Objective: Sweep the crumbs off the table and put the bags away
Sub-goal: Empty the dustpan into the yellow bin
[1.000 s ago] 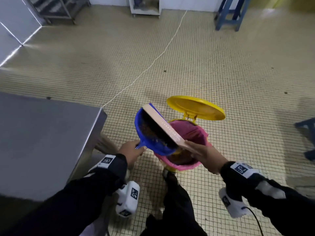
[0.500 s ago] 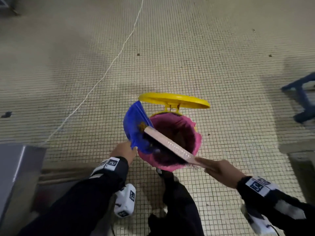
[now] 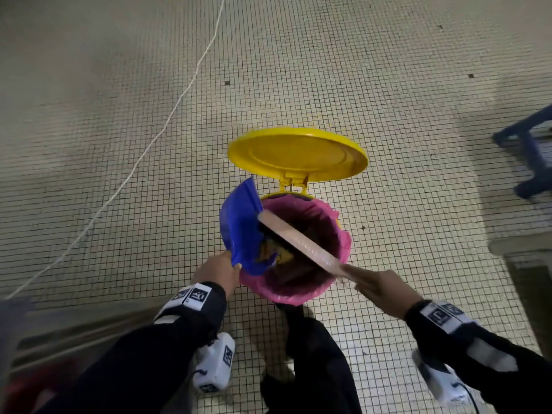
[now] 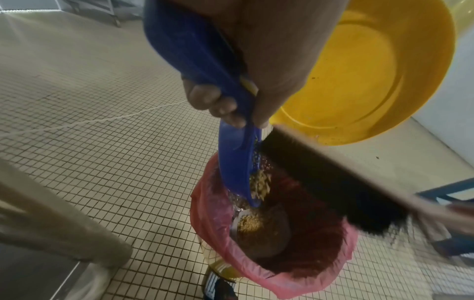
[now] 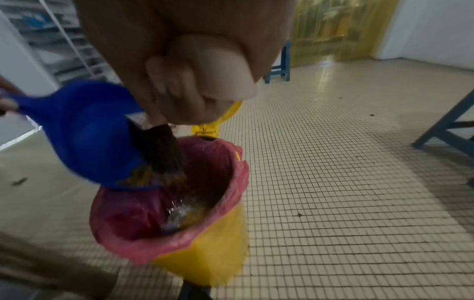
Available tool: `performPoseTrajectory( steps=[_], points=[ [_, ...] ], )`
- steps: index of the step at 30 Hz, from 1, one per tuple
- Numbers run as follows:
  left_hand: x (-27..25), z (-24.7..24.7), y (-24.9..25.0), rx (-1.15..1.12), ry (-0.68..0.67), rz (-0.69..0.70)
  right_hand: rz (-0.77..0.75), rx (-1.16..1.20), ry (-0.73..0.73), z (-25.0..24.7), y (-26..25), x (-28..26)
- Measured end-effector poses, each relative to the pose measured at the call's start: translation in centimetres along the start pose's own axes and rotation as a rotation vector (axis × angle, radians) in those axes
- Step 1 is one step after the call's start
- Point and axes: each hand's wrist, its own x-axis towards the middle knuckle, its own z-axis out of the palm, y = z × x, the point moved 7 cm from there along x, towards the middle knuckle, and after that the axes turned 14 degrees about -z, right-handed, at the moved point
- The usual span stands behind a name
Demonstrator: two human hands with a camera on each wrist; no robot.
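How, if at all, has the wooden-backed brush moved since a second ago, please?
Yes: the wooden-backed brush slid right, down the blue plastic dustpan, over the pink-lined bin.

Commercial kitchen or food-prep room; small-tiled floor (image 3: 388, 115), steel table (image 4: 38, 274). Yellow strip curtain (image 5: 341, 28) at doorway; wire racks (image 5: 59, 40).

You had one blue dustpan (image 3: 240, 225), one wooden brush (image 3: 298, 242), one yellow pedal bin (image 5: 205, 257), one pink liner (image 3: 343, 249).

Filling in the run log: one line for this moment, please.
left hand grips blue dustpan, tilted over bin | right hand holds brush | crumbs falling into pink-lined bin | lid open
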Motion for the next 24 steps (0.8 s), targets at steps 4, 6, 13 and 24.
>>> performPoseTrajectory(
  steps=[4,6,13,24],
  points=[
    [0.0,0.4,0.2,0.048,-0.014,0.053,-0.044,0.044,0.157,-1.2,-0.7,2.6],
    [0.0,0.3,0.2,0.019,-0.011,0.059,-0.020,0.000,0.096,-0.5,-0.6,3.0],
    [0.2,0.1,-0.3,0.052,0.000,0.054,-0.013,0.001,-0.076,1.9,-2.1,-0.4],
    [-0.3,1.1,-1.1,0.122,-0.034,0.048,0.156,-0.199,-0.245,2.4,0.0,-0.8]
  ],
)
